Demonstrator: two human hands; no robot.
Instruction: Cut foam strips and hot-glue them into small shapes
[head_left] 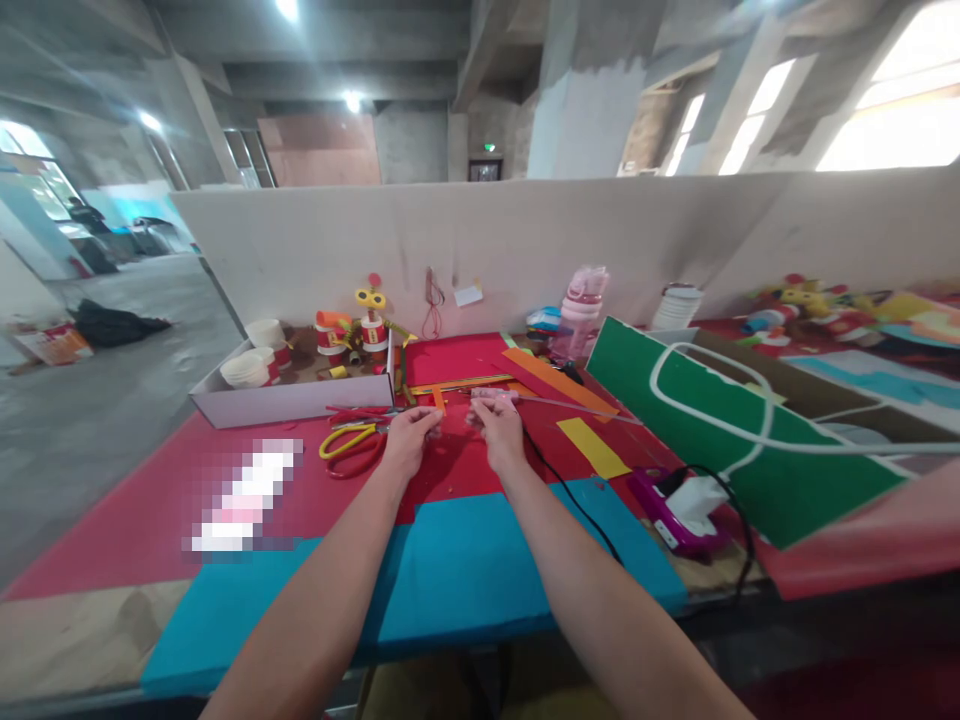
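My left hand (pixel 409 440) is closed in a pinch at the middle of the red table covering, with a short orange strip (pixel 439 401) at its fingertips. Opposite it, a small gap away, my right hand (pixel 498 430) is also pinched; whatever lies between its fingers is too small to make out. Just behind the right fingers lies a pinkish glue gun (pixel 495 395), partly hidden, with a long translucent glue stick (pixel 574 406) pointing right. Left of my left hand rest scissors (pixel 350 443) with yellow and red handle loops.
A blue foam sheet (pixel 465 570) covers the front edge. A white tray (pixel 300 402) with paper cups stands back left. To the right are a yellow strip (pixel 596 448), a purple power strip (pixel 679 515) with cables, and a green-sided box (pixel 720 440). A pink bottle (pixel 579 310) stands behind.
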